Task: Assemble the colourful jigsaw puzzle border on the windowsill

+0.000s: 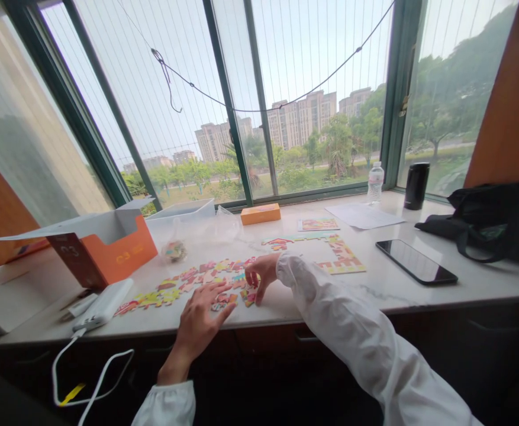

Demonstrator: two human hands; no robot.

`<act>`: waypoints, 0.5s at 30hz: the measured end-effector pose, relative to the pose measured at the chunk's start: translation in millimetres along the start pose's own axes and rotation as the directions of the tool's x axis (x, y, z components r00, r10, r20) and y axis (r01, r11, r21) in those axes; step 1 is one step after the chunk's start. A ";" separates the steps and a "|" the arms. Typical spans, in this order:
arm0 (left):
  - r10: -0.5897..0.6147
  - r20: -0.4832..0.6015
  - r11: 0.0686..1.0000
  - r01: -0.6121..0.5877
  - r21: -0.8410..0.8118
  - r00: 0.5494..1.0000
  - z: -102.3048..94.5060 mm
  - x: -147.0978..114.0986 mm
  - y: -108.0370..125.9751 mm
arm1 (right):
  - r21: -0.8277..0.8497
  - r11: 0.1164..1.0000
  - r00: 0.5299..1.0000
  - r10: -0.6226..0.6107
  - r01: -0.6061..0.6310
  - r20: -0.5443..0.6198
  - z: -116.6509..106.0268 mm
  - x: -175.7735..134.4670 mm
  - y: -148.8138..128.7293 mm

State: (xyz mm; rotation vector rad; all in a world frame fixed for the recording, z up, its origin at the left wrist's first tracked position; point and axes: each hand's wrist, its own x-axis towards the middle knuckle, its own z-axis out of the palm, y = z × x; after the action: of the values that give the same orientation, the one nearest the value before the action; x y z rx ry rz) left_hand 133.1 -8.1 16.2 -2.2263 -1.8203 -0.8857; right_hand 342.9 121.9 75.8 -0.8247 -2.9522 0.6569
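Note:
Loose jigsaw puzzle pieces in pink, red and yellow-green spread over the white countertop. My left hand rests low over the near pieces, fingers stretched out and holding nothing. Bent fingers and a lowered thumb, apart from each other, bring my right hand down among pieces at the right of the spread. No piece shows clearly between them. Just beyond that hand lies a partly assembled puzzle border, its left part hidden by my sleeve. A small printed picture card lies behind it.
An orange open box, a white power bank with cable and a clear bag of pieces stand left. At the back is a small orange box. A phone, bottle, black can and black bag lie right.

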 end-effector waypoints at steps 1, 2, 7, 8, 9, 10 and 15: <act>0.003 -0.011 1.000 -0.004 -0.017 1.000 -0.5 -0.1 0.3 | 0.001 1.000 1.000 0.000 0.000 0.007 -0.8 -0.7 -1.0; 0.005 -0.022 0.999 -0.006 -0.036 1.000 -1.0 -0.4 0.6 | 0.005 1.000 1.000 0.000 -0.001 0.021 -1.5 -1.6 -1.6; -0.092 -0.086 0.991 0.083 -0.110 0.992 -2.9 -3.0 1.4 | 0.042 0.999 1.000 0.028 -0.028 -0.012 1.2 -2.3 2.4; -0.110 -0.098 0.989 0.099 -0.112 0.989 -3.2 -3.6 1.7 | 0.044 0.999 0.999 0.032 -0.030 -0.040 3.1 -0.7 4.0; -0.117 -0.107 0.988 0.105 -0.111 0.987 -3.4 -4.4 2.2 | 0.041 0.999 0.998 0.031 -0.029 -0.057 5.3 1.2 5.7; -0.115 -0.114 0.989 0.103 -0.108 0.987 -3.7 -5.2 2.8 | 0.029 0.999 0.998 0.028 -0.026 -0.061 7.5 3.3 7.1; -0.042 -0.135 0.997 0.033 -0.070 0.990 -8.2 -13.9 5.3 | -0.066 0.998 0.999 0.007 -0.010 -0.039 14.0 9.8 12.5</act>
State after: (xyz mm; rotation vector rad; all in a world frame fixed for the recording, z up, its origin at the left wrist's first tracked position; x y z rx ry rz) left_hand 133.7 -25.0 17.1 -2.1184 -1.8012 -1.0934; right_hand 339.1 130.9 57.0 -0.8455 -2.9519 0.5392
